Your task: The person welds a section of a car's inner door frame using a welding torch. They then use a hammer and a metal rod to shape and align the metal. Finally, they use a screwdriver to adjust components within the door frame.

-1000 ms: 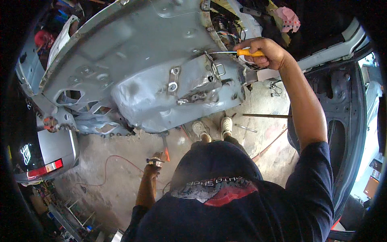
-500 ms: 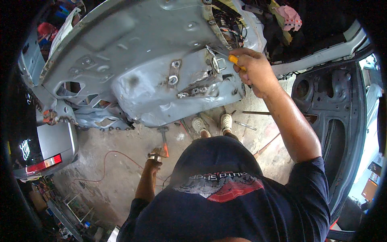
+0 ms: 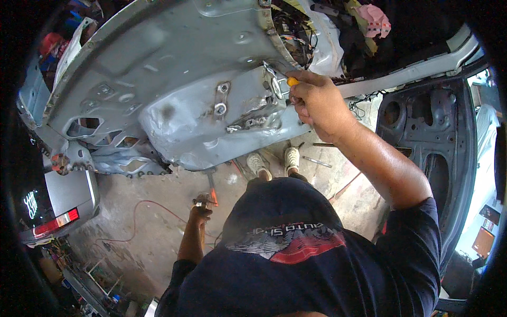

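Note:
My right hand point(image 3: 323, 105) is closed around a yellow-handled screwdriver point(image 3: 292, 81), most of its handle hidden in my fist. Its front end points toward a bent metal loop bracket point(image 3: 275, 84) on a large grey car body panel point(image 3: 171, 113); whether the tip touches metal I cannot tell. Low at my left side, my left hand point(image 3: 199, 214) grips a hammer point(image 3: 203, 201), its head showing above the fist and a wooden handle below. A slotted plate with two bolts point(image 3: 222, 99) sits on the panel left of the bracket.
An orange-handled hammer point(image 3: 213, 190) lies on the concrete floor near my shoes point(image 3: 257, 165). A red hose point(image 3: 136, 219) curls across the floor. Exposed wiring point(image 3: 298, 37) hangs behind the panel. To the right stands a stripped dark door point(image 3: 435, 127); a silver car's rear point(image 3: 71, 193) is at left.
My right hand with the screwdriver has dropped slightly toward me and to the left. The whole view has shifted a little. My left hand still hangs low with the hammer.

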### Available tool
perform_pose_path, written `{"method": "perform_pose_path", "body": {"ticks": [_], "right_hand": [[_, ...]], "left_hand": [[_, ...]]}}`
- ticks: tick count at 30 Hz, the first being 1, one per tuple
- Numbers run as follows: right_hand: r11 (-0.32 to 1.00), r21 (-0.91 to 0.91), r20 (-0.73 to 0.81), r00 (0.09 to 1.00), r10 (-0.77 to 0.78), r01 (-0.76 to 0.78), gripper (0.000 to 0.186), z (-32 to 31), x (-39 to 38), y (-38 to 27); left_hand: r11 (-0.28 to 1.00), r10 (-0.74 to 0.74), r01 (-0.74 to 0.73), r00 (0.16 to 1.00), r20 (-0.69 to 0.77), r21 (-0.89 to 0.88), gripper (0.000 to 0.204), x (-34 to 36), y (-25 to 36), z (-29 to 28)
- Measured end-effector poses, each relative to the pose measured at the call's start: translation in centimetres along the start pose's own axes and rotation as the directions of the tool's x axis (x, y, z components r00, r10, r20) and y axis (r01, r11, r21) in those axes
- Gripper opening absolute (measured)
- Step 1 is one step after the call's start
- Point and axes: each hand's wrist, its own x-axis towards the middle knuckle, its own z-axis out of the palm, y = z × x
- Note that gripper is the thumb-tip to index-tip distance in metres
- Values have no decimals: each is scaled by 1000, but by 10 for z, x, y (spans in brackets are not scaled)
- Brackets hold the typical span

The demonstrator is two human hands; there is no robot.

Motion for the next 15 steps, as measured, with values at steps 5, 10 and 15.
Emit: {"method": "perform_pose_path", "body": {"ticks": [5,10,15], "right_hand": [[976,-155,-114,979,-169,150,49,12,5,28],[844,-470,147,965,-215,260,50,-29,27,18],[972,-215,236,961,142,-91,50,-55,32,-41]], "left_hand": [[975,21,-27,999,-31,-221,27,-14,-9,2],[987,-70,65,997,-33,-148,31,-24,1,-3],[993,-116,115,992,-49,-21,33,-31,18,-9]]}}
